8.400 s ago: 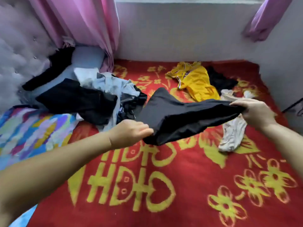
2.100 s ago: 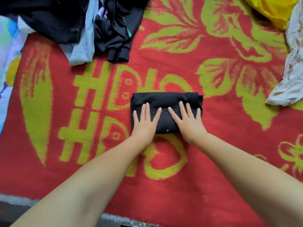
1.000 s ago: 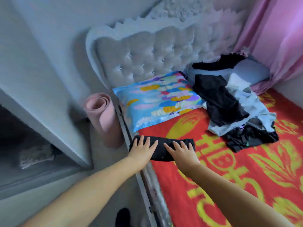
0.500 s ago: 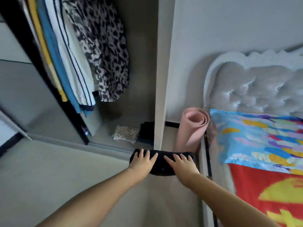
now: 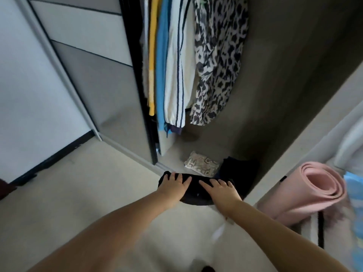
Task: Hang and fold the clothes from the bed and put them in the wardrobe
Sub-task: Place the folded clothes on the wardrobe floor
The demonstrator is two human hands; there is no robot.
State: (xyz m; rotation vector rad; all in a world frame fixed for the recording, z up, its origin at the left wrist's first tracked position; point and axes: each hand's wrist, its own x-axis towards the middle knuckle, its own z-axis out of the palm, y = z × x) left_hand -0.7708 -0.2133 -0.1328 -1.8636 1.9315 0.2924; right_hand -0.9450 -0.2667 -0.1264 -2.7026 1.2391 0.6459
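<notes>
Wardrobe (image 5: pixel 275 99): sliding door (image 5: pixel 110 91) drawn aside to the left, compartment exposed. Hanging garments fill its upper left: a leopard-print garment (image 5: pixel 216 61) outermost, then a white garment with dark stripes (image 5: pixel 176 75), a blue garment (image 5: pixel 163 65) and a yellow garment (image 5: pixel 151 55) toward the door. All hang clear of the wardrobe floor.

Rolled pink mat (image 5: pixel 314 189): stands on the room floor outside the wardrobe's right side panel, beside the bed edge. A strip of multicoloured pillow (image 5: pixel 353 193) shows at the right border.

Folded black garment (image 5: pixel 196 191): held level above the front edge of the wardrobe floor, at the threshold between room floor and compartment. Contact with the floor cannot be confirmed.

On the wardrobe floor, behind the held garment: a dark folded item (image 5: pixel 235 167) toward the right front corner, and a patterned beige folded item (image 5: pixel 202 163) just beside it on the left.

Left hand (image 5: pixel 172 185): fingers spread flat on top of the garment's left end. Right hand (image 5: pixel 222 191): fingers spread flat on top of its right end. Thumbs are hidden; grip underneath cannot be told.
</notes>
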